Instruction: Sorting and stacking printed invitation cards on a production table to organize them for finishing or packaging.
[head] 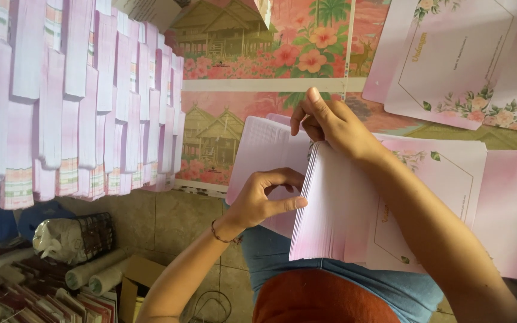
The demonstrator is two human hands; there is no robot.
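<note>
Left hand [258, 200]: thumb and fingers pinch thick stack of pink paper cards [330, 209].
Right hand [330, 122]: fingers clamp the stack's top edge.

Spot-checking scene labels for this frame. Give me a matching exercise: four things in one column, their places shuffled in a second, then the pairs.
Things:
1. left hand
2. right hand
3. stack of pink cards
4. wire basket

Places:
A. gripping the top edge of the stack
B. on the person's lap, held between both hands
C. low at the left, beside paper rolls
D. thumb pressed on the stack's left face

Pairs: 1-D, 2-A, 3-B, 4-C
</note>
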